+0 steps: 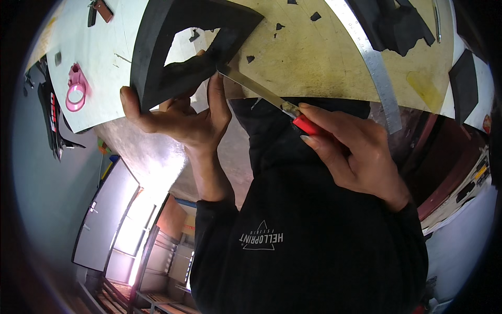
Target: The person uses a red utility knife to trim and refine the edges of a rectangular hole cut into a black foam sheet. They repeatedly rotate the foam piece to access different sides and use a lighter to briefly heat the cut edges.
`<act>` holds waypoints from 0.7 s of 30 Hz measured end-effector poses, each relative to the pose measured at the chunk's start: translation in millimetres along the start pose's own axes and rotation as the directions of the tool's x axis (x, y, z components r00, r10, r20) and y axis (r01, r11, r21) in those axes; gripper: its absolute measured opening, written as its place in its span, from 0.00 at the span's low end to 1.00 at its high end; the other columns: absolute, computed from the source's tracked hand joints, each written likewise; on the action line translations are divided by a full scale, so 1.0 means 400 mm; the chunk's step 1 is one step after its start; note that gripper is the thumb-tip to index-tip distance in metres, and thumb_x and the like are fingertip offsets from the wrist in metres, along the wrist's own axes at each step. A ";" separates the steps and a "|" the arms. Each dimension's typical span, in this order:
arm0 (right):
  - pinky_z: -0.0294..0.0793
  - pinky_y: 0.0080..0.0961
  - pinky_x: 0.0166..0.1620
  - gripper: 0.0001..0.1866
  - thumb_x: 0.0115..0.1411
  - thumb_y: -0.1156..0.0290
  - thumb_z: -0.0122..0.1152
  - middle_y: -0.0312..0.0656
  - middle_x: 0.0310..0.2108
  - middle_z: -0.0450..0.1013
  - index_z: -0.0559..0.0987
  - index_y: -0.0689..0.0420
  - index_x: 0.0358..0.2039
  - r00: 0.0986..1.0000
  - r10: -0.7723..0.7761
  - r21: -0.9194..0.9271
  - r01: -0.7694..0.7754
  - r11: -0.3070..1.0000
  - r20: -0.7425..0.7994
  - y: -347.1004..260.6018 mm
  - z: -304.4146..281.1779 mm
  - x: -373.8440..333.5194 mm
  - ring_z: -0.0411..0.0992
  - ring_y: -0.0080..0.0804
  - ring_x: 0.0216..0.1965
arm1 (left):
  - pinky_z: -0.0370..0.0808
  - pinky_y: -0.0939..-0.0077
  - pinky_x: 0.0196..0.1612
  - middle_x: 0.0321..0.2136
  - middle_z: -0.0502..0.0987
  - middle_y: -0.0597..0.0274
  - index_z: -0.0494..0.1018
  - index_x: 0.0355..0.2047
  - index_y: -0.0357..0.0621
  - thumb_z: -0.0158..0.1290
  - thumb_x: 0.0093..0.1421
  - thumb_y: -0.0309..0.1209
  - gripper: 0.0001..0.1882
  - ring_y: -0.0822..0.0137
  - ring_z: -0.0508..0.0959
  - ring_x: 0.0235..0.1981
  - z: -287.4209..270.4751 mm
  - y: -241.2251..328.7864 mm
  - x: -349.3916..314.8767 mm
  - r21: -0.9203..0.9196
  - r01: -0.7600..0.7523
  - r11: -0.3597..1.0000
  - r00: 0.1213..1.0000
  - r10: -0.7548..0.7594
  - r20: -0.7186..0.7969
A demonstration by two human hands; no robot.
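Note:
My left hand point(196, 123) grips a thick black foam piece point(157, 39) from below, its thumb and fingers spread around the near edge. A large angular opening is cut through the foam, and its inner edge looks ragged. In my right hand point(358, 149) is a red-handled knife point(307, 125) with a long, narrow blade. The blade points up and left, and its tip is at the foam's near right edge, beside my left fingers. From this angle, I cannot tell whether the tip is in the foam or only touching it.
Small black scraps point(315, 17) lie on the tan board point(314, 68). A curved-looking metal ruler point(366, 52) crosses the board's right side, near larger black offcuts point(395, 26). A pink tape dispenser point(77, 89) lies on the white tabletop point(112, 57) at left. Another black piece point(464, 86) lies far right.

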State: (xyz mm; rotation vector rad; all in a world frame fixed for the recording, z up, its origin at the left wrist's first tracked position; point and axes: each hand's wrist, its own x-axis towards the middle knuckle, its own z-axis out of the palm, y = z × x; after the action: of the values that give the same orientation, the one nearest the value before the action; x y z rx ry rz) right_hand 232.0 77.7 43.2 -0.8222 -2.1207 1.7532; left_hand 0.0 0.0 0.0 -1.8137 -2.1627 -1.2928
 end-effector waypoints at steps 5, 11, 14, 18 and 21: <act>0.78 0.26 0.32 0.17 0.59 0.75 0.59 0.52 0.33 0.77 0.74 0.66 0.49 1.000 -0.015 0.023 0.015 1.000 -0.001 0.007 0.020 0.006 0.79 0.38 0.32 | 0.82 0.60 0.43 0.53 0.58 0.31 0.30 0.64 0.44 0.62 0.45 0.18 0.58 0.48 0.78 0.41 -0.018 0.007 0.005 0.088 0.011 0.996 1.000 -0.009 -0.021; 0.78 0.25 0.31 0.18 0.59 0.76 0.59 0.52 0.33 0.77 0.73 0.67 0.49 1.000 -0.003 -0.004 0.003 1.000 0.009 0.001 0.025 0.010 0.79 0.38 0.33 | 0.82 0.61 0.43 0.53 0.59 0.32 0.29 0.64 0.45 0.62 0.46 0.19 0.57 0.49 0.79 0.40 -0.006 0.005 -0.001 0.040 0.027 0.999 0.999 -0.026 -0.041; 0.76 0.28 0.23 0.20 0.59 0.74 0.58 0.49 0.24 0.73 0.69 0.65 0.51 0.995 -0.093 -0.053 0.090 0.994 -0.042 0.014 0.042 0.008 0.76 0.37 0.21 | 0.82 0.63 0.42 0.53 0.62 0.33 0.29 0.64 0.46 0.62 0.47 0.19 0.57 0.51 0.80 0.38 0.000 -0.002 -0.006 -0.009 0.039 0.999 0.998 -0.040 -0.043; 0.75 0.26 0.23 0.20 0.58 0.75 0.59 0.48 0.25 0.73 0.70 0.65 0.51 0.994 -0.100 -0.085 0.096 0.992 -0.048 0.010 0.049 0.013 0.75 0.34 0.22 | 0.83 0.66 0.41 0.53 0.63 0.35 0.29 0.64 0.46 0.63 0.47 0.19 0.58 0.53 0.81 0.37 -0.003 0.000 -0.002 0.015 0.035 0.999 0.999 -0.035 -0.019; 0.76 0.24 0.27 0.20 0.59 0.77 0.58 0.49 0.29 0.75 0.69 0.65 0.52 1.000 -0.027 -0.121 0.028 0.992 0.012 -0.005 0.041 0.007 0.77 0.34 0.27 | 0.83 0.67 0.41 0.53 0.64 0.36 0.29 0.64 0.46 0.63 0.47 0.20 0.58 0.54 0.81 0.38 -0.002 -0.005 -0.003 -0.023 0.040 0.999 0.999 -0.040 -0.022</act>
State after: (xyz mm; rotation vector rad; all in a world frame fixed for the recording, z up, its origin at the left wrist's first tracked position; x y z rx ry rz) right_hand 220.4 65.8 41.0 -0.8121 -2.2531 1.6311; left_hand -1.5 -1.4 -1.3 -1.7636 -2.1926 -1.3448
